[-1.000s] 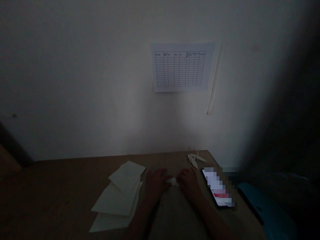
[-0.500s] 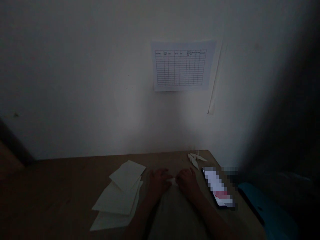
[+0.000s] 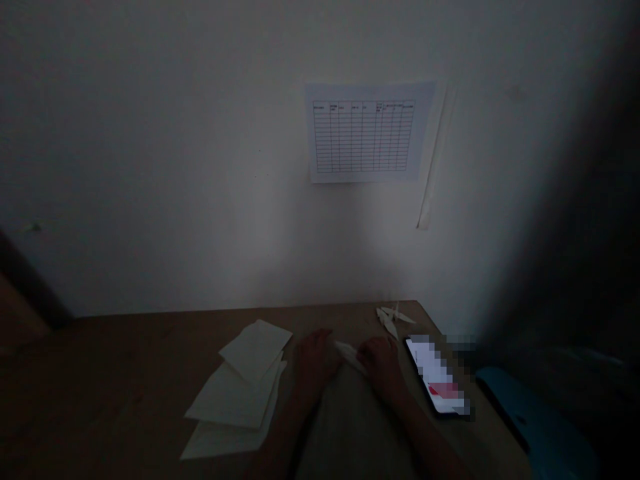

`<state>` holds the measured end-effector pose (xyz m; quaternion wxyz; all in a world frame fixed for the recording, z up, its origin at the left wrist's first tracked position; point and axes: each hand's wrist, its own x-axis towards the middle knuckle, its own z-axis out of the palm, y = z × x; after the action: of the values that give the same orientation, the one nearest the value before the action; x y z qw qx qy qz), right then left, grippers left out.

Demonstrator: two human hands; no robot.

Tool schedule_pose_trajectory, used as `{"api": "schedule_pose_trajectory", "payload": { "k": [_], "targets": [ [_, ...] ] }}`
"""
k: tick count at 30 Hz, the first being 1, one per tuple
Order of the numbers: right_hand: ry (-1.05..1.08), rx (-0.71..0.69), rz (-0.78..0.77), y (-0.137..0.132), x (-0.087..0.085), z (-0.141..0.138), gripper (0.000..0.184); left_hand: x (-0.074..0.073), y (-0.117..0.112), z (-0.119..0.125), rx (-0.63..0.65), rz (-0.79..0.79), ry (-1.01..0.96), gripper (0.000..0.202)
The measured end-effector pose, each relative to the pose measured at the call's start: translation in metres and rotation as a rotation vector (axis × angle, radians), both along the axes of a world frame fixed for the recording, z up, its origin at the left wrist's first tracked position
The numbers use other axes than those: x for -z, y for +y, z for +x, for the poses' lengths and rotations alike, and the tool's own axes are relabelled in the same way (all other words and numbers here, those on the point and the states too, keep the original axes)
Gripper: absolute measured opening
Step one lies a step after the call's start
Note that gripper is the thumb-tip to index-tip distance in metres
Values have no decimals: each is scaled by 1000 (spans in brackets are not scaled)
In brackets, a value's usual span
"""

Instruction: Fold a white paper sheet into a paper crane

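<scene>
In dim light my left hand (image 3: 314, 360) and my right hand (image 3: 381, 361) rest on a brown table (image 3: 125, 373), close together. Between them lies a small folded piece of white paper (image 3: 349, 353), pinched at each end by curled fingers. A stack of white paper sheets (image 3: 240, 387) lies just left of my left hand. A folded white paper figure (image 3: 393, 316) sits beyond my right hand near the table's far corner. A lit phone (image 3: 436, 384) lies to the right of my right hand.
A pale wall rises right behind the table, with a printed grid sheet (image 3: 367, 132) taped to it. A blue object (image 3: 535, 427) stands off the table's right edge. The right side of the view is very dark.
The small folded paper has turned and now lies slanted between my hands. My right hand has shifted slightly right and toward me; my left hand barely moved.
</scene>
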<state>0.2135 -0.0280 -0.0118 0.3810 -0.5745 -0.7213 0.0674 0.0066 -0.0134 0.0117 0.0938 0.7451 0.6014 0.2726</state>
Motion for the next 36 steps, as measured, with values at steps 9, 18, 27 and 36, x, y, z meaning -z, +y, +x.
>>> {"api": "schedule_pose_trajectory", "payload": {
  "k": [9,18,27,36],
  "targets": [
    [453,47,-39,5,3,-3,12,15,2,9,74,14,-141,18],
    [472,7,-78,3,5,-3,13,18,-1,17,101,34,-261,12],
    [539,-34,-76,4,7,-4,13,19,2,14,116,35,-344,14],
    [520,-76,-97,3,8,-4,15,19,3,12,123,16,-302,15]
  ]
}}
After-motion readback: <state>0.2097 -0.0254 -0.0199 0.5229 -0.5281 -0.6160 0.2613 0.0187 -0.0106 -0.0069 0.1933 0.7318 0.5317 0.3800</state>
